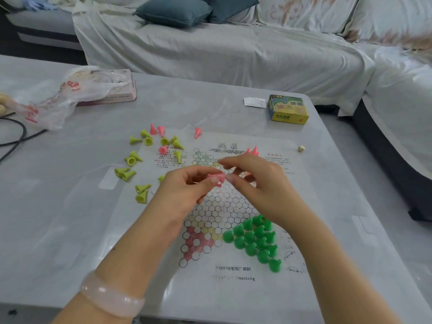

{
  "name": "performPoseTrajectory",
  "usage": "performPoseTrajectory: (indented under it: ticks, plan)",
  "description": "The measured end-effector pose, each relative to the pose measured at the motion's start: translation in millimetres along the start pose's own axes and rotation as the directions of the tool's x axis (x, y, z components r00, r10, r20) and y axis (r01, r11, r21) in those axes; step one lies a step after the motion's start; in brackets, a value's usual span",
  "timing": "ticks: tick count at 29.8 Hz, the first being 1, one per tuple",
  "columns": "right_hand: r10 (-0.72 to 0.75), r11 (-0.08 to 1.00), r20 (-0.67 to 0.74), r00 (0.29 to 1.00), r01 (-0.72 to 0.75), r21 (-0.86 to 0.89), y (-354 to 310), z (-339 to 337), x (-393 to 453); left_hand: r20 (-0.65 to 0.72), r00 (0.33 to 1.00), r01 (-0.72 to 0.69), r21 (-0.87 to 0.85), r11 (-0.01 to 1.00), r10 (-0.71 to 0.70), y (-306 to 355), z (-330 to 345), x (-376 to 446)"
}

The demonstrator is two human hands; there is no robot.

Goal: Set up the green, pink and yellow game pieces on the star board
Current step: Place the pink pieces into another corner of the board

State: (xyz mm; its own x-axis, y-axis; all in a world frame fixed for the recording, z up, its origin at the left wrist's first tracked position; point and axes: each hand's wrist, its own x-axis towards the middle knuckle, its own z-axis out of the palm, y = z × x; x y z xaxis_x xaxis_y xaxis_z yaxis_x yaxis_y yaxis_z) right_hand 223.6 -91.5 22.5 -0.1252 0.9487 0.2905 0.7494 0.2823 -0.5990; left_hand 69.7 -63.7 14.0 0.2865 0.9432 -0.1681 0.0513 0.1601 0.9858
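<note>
The paper star board lies flat on the grey table. Several green pieces stand upright in its near right point. Yellow pieces lie scattered on the table left of the board, with a few pink pieces among them. Two more pink pieces stand behind my right hand. Above the board's middle, my left hand and my right hand meet, and both pinch a pink piece between their fingertips.
A yellow-green game box and a white slip sit at the back right. A small die lies right of the board. A plastic bag covers a pink box at the back left. A black cable runs at the left edge.
</note>
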Motion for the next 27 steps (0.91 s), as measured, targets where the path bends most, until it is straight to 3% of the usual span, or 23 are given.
performPoseTrajectory:
  ticks: [9,17,21,24,27]
  plan:
    - [-0.047,0.999,-0.045,0.998,0.048,0.016,-1.6,13.7,-0.5,-0.056,0.998,0.013,-0.027,1.000,-0.014,2.1,-1.5,0.7]
    - [0.266,0.961,-0.218,0.939,-0.242,0.134,19.9,-17.6,19.9,-0.129,0.988,-0.080,0.021,0.997,0.082,9.0,-16.4,4.8]
    - [0.247,0.946,-0.183,0.951,-0.278,-0.167,37.0,-22.0,50.2,-0.122,0.988,-0.089,0.049,0.995,0.095,9.3,-21.2,8.4]
    - [0.199,0.891,-0.049,0.979,-0.202,-0.406,45.2,-19.0,69.8,-0.125,0.988,-0.086,0.030,0.996,0.089,9.4,-23.0,10.2]
    - [0.165,0.848,0.030,0.986,-0.126,-0.515,47.3,-15.0,79.4,-0.126,0.988,-0.083,0.013,0.996,0.084,10.9,-22.9,11.9]
